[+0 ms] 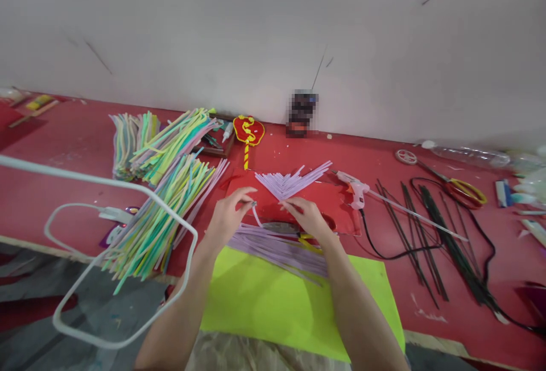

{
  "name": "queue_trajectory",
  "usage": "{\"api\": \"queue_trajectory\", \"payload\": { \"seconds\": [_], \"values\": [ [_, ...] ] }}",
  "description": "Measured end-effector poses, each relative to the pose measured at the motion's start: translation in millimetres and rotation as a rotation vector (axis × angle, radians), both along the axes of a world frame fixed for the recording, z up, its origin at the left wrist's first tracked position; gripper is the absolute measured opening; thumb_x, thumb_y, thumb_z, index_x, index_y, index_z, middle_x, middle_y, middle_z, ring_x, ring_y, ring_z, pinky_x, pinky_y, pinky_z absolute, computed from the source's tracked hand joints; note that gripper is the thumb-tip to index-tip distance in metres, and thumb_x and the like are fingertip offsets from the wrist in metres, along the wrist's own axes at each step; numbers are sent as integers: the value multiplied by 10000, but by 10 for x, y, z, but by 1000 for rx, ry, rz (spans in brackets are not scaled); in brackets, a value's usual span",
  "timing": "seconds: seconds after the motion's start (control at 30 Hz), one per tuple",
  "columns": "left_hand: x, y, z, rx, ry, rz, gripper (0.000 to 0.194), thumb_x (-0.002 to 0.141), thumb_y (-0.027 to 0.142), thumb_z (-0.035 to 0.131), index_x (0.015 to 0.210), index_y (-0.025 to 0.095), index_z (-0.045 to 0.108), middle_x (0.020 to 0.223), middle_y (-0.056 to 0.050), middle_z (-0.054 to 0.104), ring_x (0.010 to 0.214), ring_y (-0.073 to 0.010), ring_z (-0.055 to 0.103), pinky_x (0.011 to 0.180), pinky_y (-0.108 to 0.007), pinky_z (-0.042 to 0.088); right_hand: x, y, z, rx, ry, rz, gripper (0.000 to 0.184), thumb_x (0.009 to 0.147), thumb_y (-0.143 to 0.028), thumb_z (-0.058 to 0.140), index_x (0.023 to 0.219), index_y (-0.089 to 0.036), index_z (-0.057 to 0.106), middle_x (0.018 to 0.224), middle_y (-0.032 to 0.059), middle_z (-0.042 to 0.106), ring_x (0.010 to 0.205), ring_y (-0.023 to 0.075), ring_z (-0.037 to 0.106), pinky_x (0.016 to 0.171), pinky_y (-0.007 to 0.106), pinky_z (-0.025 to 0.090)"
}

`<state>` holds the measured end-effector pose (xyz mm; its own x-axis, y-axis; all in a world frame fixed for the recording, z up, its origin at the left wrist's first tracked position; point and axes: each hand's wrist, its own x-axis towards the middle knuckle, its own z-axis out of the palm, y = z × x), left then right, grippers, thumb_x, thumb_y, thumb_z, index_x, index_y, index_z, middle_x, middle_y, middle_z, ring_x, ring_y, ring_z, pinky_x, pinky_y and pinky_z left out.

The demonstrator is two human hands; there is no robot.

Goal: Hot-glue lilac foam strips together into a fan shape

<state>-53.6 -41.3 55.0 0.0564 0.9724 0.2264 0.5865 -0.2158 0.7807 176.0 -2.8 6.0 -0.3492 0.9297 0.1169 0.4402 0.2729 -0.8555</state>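
Observation:
My left hand point(230, 211) is pinched on a thin pale lilac strip point(257, 217) that curves down from its fingertips. My right hand point(307, 218) rests with bent fingers at the lower tip of a lilac woven chevron piece point(290, 182), which lies on a red sheet point(328, 200). A pile of loose lilac strips point(277, 248) lies just below both hands, partly over a lime green sheet point(273, 303).
Pastel strips are stacked in heaps point(162, 189) at the left. A white glue gun point(356, 189) with a black cord, dark green wires point(443, 234), yellow-handled scissors point(463, 189) and a red-and-yellow ornament point(248, 132) lie on the red table point(63, 149). A white wall stands behind.

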Motion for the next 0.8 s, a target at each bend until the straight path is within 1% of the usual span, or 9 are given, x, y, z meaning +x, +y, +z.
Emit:
{"api": "queue_trajectory", "payload": {
  "seconds": [0.1,0.2,0.27,0.37,0.5,0.57,0.67,0.73,0.8],
  "values": [
    [165,-34,125,105,-6,-46,230,842,179,543,1057,216,615,885,-21,702,817,-133,659,777,-235,502,-32,-57,116,-146,100,214,363,884,-469,477,1022,-210,691,1044,45,694,972,184,625,891,289,444],
    [304,-41,274,263,-40,-39,185,855,175,539,1018,208,621,930,-32,692,835,-124,652,791,-223,502,-45,-119,208,-285,165,393,408,852,-499,527,1065,-188,684,996,41,700,923,189,627,836,284,464],
    [362,-14,369,327,-62,-29,173,863,178,538,1013,207,619,893,-24,690,805,-110,647,770,-203,504,-33,-144,240,-366,184,460,422,824,-506,566,1043,-169,693,952,40,699,876,185,623,792,274,467],
    [393,55,471,386,-90,11,163,869,185,534,1005,207,621,908,-23,689,799,-103,640,769,-199,506,9,-147,250,-409,178,463,411,805,-510,586,941,-146,719,843,26,690,770,161,603,719,251,458],
    [357,112,517,401,-129,104,152,868,214,542,991,209,633,946,-28,680,827,-107,631,776,-204,506,39,-123,217,-363,129,398,412,777,-523,603,849,-134,720,714,-4,636,669,128,548,649,227,436],
    [326,111,526,405,-141,149,155,870,238,542,988,208,638,941,-30,677,836,-114,628,781,-213,506,24,-121,195,-376,111,391,416,751,-527,628,873,-139,716,732,-2,638,683,134,546,659,233,442],
    [279,101,540,413,-149,200,167,875,274,536,984,204,642,929,-35,674,830,-121,627,778,-228,510,-9,-131,183,-431,106,429,434,726,-530,656,934,-153,710,786,6,656,720,150,560,685,246,450],
    [252,107,546,419,-146,225,175,874,297,539,982,204,642,934,-37,673,830,-123,627,778,-233,510,-18,-137,195,-437,120,449,446,766,-552,605,942,-155,705,797,8,653,737,155,562,696,251,449],
    [234,125,549,428,-148,243,178,871,311,545,977,203,639,943,-37,670,827,-123,629,771,-233,512,-17,-140,210,-420,133,435,495,836,-584,486,921,-146,700,777,13,640,742,156,556,703,256,447]
  ]
}}
